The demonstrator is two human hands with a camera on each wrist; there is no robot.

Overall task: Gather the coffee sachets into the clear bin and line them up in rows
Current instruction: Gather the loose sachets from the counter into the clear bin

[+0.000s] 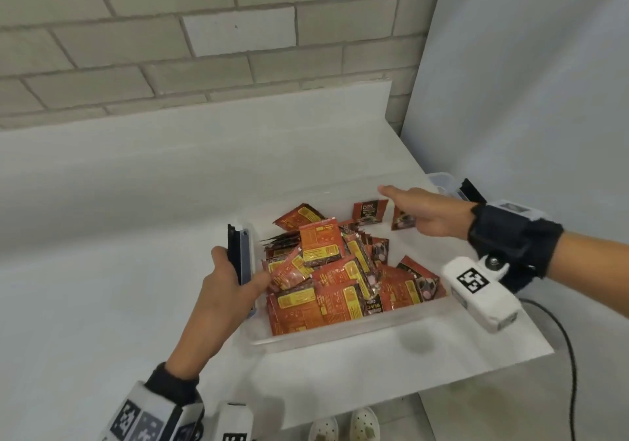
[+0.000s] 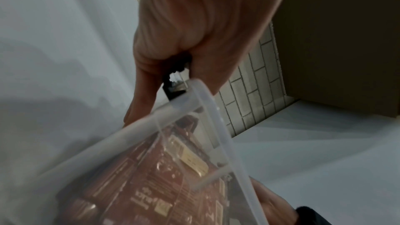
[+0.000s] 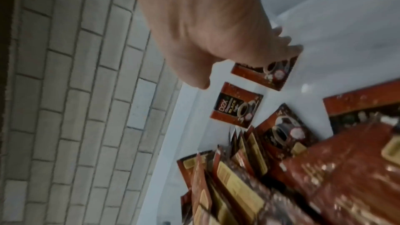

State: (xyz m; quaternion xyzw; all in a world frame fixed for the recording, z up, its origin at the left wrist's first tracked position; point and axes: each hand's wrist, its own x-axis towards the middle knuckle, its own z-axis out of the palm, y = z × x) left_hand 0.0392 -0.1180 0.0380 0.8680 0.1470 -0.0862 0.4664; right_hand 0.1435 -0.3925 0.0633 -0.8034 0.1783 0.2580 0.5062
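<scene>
Sachets lie heaped in the clear bin on my white table. My left hand grips the bin's left rim; my right hand, fingers straight, touches one sachet at the far wall.

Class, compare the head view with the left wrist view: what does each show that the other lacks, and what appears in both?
Head view only: the right hand reaching over the far side of the clear bin, and two sachets standing against its far wall. Left wrist view only: a close look at the bin's rim corner. Both: the left hand gripping the bin's dark latch, and the heaped coffee sachets.
</scene>
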